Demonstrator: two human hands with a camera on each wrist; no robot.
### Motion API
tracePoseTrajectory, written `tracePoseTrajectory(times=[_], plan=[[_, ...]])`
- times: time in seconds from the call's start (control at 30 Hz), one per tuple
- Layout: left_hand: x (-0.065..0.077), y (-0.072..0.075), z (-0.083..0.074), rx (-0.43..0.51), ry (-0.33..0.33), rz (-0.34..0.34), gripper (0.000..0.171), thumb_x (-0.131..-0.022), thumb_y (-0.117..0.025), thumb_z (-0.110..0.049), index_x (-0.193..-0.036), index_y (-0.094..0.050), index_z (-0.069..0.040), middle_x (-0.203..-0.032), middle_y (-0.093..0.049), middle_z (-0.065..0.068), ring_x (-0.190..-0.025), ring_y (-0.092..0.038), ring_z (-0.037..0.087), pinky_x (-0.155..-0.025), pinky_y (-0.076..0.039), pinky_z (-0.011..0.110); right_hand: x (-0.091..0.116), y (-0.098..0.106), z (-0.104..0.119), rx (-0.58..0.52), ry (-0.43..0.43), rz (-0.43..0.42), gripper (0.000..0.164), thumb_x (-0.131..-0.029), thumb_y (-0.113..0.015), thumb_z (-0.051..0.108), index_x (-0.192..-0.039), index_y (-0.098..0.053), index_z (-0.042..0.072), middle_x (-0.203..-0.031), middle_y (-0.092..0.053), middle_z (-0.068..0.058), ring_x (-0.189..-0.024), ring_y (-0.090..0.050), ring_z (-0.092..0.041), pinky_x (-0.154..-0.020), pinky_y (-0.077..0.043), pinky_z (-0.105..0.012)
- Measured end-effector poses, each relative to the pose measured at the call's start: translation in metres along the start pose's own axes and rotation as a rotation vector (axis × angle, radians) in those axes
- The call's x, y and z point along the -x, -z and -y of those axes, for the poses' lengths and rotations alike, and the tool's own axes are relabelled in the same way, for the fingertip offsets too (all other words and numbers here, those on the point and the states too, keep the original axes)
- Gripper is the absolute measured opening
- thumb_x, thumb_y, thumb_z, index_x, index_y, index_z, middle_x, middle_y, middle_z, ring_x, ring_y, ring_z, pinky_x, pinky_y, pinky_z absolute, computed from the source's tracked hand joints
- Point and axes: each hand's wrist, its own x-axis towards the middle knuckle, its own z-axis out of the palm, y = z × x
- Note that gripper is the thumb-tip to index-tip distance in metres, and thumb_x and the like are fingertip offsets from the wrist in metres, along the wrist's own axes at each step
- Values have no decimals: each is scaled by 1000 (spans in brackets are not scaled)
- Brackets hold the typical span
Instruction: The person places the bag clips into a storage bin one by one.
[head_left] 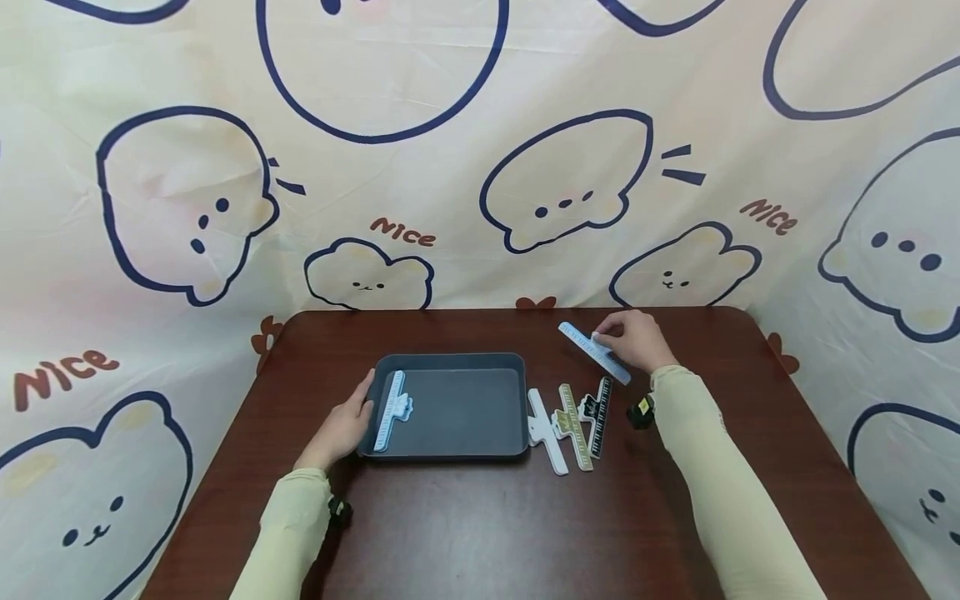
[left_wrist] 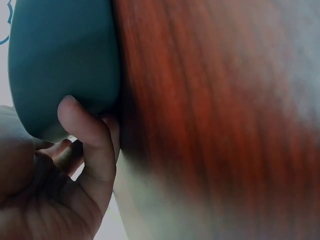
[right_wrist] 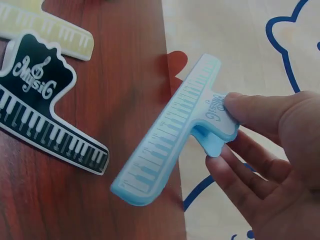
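Beyond the row of clips, my right hand (head_left: pixel 633 340) pinches the handle of a light blue piano-key clip (right_wrist: pixel 167 132) between thumb and fingertips. In the right wrist view, "Music" lettering shows on its handle. My left hand (head_left: pixel 347 427) holds the left edge of a dark grey tray (head_left: pixel 465 408), with the thumb (left_wrist: pixel 82 122) against its outer wall in the left wrist view. Inside the tray, near its left side, lies another light blue clip (head_left: pixel 391 410). To the tray's right lie a white clip (head_left: pixel 548 433), a yellow-green clip (head_left: pixel 575 427) and a black clip (head_left: pixel 600 418).
The brown wooden table (head_left: pixel 465 533) carries everything, its far edge close behind my right hand. A cream cloth (head_left: pixel 450 183) printed with bear outlines and "Nice" hangs around the back and sides.
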Motion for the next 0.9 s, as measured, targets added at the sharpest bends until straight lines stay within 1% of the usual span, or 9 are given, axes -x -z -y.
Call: tracePoseTrajectory(times=[0.13, 0.23, 0.3, 0.37, 0.47, 0.57, 0.73, 0.83, 0.9], plan=[[1, 2, 0, -1, 2, -9, 58, -105, -32, -23, -156, -3, -25, -154, -25, 24, -133, -38, 43, -104, -32, 61, -1, -1, -4, -32, -14, 17, 16, -91, -66, 25, -98, -73, 12, -104, -65, -10, -87, -60, -25, -68, -51, -34], [2, 1, 0, 2, 0, 0, 59, -105, -32, -23, -156, -2, -24, -153, -25, 25, -131, -40, 43, -104, -33, 61, 0, -2, -9, -57, -49, 14, 17, -91, -66, 26, -98, -73, 13, -107, -63, -10, -88, -58, -26, -67, -50, -33], [2, 1, -1, 2, 2, 6, 59, -105, -32, -23, -156, -1, -25, -153, -25, 25, -132, -39, 43, -104, -33, 61, 0, -3, -13, -71, -64, 9, 17, -91, -66, 27, -99, -73, 13, -109, -62, -11, -89, -57, -27, -67, -49, -33], [2, 0, -1, 5, 8, 5, 59, -105, -31, -24, -156, -1, -26, -154, -25, 25, -133, -38, 43, -105, -32, 61, 1, -4, -15, -76, -71, 2, 17, -91, -66, 28, -99, -73, 14, -109, -63, -10, -89, -57, -27, -67, -49, -32], [1, 0, -1, 8, 15, 5, 59, -105, -31, -24, -155, 0, -27, -154, -24, 24, -135, -35, 43, -106, -30, 61, 2, -4, -16, -87, -62, -4, 19, -91, -66, 29, -102, -71, 14, -110, -62, -10, -91, -57, -27, -69, -48, -33], [0, 0, -1, 4, 16, 10, 59, -105, -31, -25, -155, 0, -27, -154, -24, 25, -131, -40, 43, -105, -32, 60, 5, -2, -14, -127, -71, -13, 24, -91, -67, 30, -109, -69, 14, -110, -64, -10, -92, -59, -27, -72, -50, -35], [0, 0, -3, -8, 13, 2, 58, -105, -31, -26, -155, 0, -27, -152, -28, 25, -121, -49, 39, -100, -38, 58, 8, 3, -5, -233, -95, 4, 31, -91, -66, 28, -117, -65, 10, -111, -64, -14, -93, -62, -29, -81, -53, -43], [0, 0, -3, -7, 16, 1, 58, -105, -31, -27, -155, -1, -27, -152, -28, 25, -117, -51, 38, -98, -40, 56, 9, 5, -2, -301, -112, 33, 31, -92, -66, 25, -118, -63, 9, -111, -62, -15, -95, -64, -34, -84, -54, -45], [0, 0, -2, -1, 20, 4, 58, -105, -31, -27, -155, -1, -27, -152, -28, 25, -120, -49, 38, -99, -39, 56, 9, 5, -1, -350, -129, 56, 33, -91, -66, 25, -119, -63, 8, -112, -61, -16, -97, -65, -37, -86, -54, -45]])
